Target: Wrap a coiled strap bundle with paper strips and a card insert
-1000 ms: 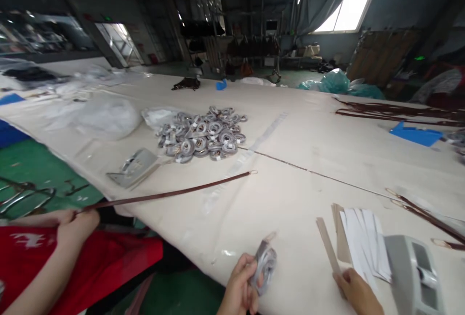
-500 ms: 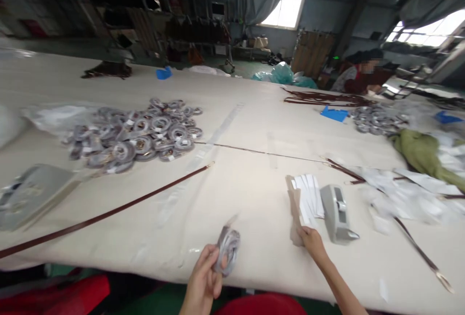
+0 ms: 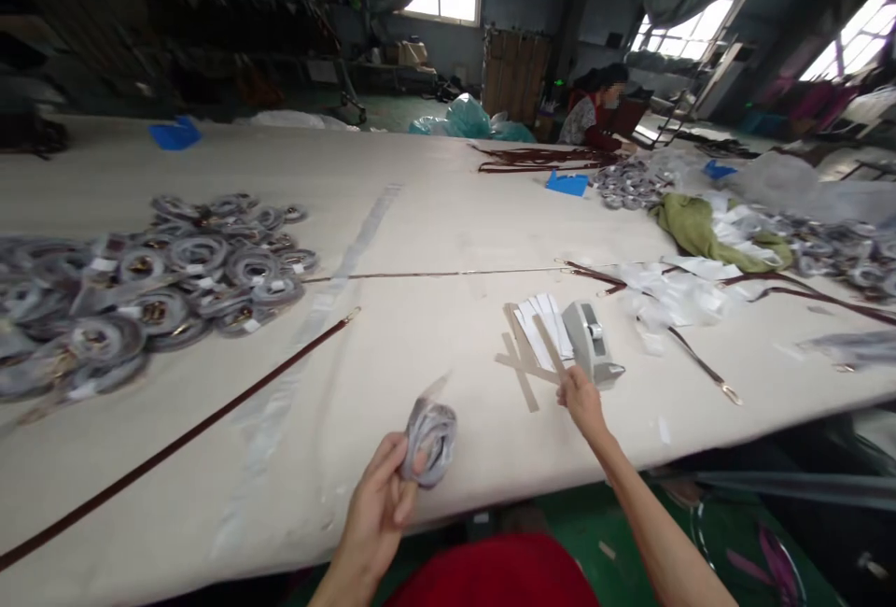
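Note:
My left hand (image 3: 378, 504) grips a coiled strap wrapped in clear plastic (image 3: 428, 439), held just above the near edge of the cream table (image 3: 448, 215). My right hand (image 3: 580, 399) pinches a brown paper strip (image 3: 547, 355) lifted off a small fan of brown strips and white labels (image 3: 538, 331). A grey tape dispenser (image 3: 592, 352) stands just right of that hand.
A heap of wrapped coils (image 3: 140, 285) covers the left of the table. A long brown strap (image 3: 182, 439) runs diagonally across the near left. Loose straps, plastic scraps and an olive cloth (image 3: 707, 229) lie at right. Another person (image 3: 595, 107) sits at the far side.
The view has swung right, away from the person in red at the left. My right hand has drawn one brown strip out of the fan. The left hand keeps the coil.

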The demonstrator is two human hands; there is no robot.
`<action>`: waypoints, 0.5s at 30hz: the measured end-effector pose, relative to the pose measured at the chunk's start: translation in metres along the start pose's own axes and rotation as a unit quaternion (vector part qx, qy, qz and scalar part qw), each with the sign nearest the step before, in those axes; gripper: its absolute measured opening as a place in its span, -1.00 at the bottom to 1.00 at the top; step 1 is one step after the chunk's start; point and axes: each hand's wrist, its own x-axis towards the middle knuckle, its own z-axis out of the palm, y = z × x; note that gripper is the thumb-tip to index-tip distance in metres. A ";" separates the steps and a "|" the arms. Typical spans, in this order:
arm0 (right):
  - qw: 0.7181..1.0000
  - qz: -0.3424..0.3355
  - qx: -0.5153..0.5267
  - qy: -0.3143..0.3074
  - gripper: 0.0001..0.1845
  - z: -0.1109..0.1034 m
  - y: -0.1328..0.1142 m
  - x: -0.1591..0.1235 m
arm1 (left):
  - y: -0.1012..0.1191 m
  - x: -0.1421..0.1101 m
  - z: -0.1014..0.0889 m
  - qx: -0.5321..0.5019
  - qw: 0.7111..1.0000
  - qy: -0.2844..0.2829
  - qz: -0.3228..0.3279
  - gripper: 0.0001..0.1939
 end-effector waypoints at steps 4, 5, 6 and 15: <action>0.996 0.000 0.083 -0.042 -0.49 0.004 -0.016 -0.033 | 0.011 0.008 0.013 -0.021 0.999 -0.023 -0.017 -0.32; 0.993 0.004 0.099 -0.058 -0.47 0.004 -0.020 -0.045 | 0.013 0.010 0.016 -0.022 0.999 -0.027 -0.016 -0.32; 0.991 0.012 0.112 -0.076 -0.45 0.004 -0.025 -0.059 | 0.014 0.012 0.019 -0.023 0.999 -0.030 -0.013 -0.31; 0.983 0.048 0.108 -0.139 -0.45 -0.009 -0.041 -0.135 | 0.014 0.029 0.053 0.046 0.995 -0.074 0.038 -0.41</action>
